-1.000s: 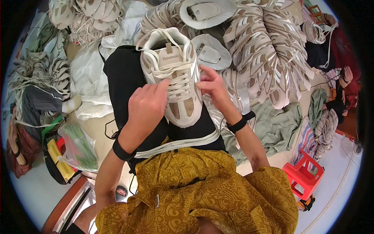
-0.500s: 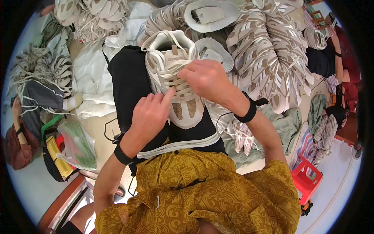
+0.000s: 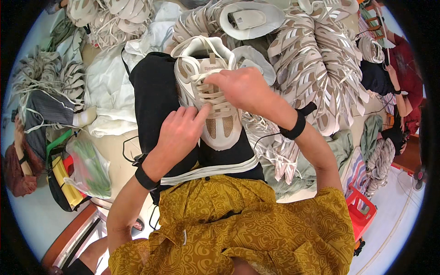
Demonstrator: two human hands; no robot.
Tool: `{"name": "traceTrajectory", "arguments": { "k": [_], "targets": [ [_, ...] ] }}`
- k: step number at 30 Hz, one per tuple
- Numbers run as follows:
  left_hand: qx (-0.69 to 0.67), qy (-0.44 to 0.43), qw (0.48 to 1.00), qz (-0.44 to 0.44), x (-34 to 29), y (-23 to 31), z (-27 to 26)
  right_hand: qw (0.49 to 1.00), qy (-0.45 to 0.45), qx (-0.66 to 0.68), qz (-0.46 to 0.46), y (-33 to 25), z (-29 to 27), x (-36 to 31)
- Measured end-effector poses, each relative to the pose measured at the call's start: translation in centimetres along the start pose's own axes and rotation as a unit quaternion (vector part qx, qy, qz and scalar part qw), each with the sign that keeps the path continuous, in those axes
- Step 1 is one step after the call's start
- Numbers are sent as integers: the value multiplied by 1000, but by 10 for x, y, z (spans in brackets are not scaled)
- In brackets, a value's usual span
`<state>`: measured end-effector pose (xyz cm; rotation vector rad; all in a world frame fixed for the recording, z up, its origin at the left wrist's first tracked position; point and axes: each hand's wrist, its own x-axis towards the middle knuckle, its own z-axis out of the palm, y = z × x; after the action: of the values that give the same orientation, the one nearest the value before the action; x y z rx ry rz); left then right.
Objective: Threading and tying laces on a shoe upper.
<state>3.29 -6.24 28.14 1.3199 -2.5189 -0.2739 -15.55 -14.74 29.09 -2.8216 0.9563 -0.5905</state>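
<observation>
A beige and white sneaker (image 3: 212,129) rests on my lap, toe toward me, with a white shoelace (image 3: 211,94) running in rows across its tongue. My right hand (image 3: 245,88) is closed, its fingers pinching the shoelace near the upper eyelets. Loose lace loops around the shoe's collar. Beside the toe, on the shoe's left side, my left hand (image 3: 181,130) is closed against the sneaker, its index finger pressing by the lower lace rows. The left thumb is hidden. A bundle of white laces (image 3: 215,172) lies across my lap.
Stacked shoe uppers (image 3: 321,68) stand at the right, with another heap (image 3: 114,20) at the far left. A white shoe piece (image 3: 252,20) lies beyond the sneaker. A red stool (image 3: 360,211) is at the lower right. Other people sit at both sides.
My right hand has drawn slightly up along the tongue with the lace, and the upper rows look less bunched. My left hand stays near the lower rows.
</observation>
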Motion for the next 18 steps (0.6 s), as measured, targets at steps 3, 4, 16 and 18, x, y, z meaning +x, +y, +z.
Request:
{"name": "traceTrajectory", "arguments": {
  "k": [3,4,16,18],
  "targets": [
    [10,5,1000,13,3,-2,2,995,36,82,32,7,2,-3],
    [17,13,1000,21,4,-2,3,994,50,85,37,8,4,-4],
    [-65,11,998,-25,1,-1,-3,832,140,444,301,26,17,-57],
    [-83,13,996,-27,-1,-2,-4,775,152,492,366,33,37,-75]
  ]
}}
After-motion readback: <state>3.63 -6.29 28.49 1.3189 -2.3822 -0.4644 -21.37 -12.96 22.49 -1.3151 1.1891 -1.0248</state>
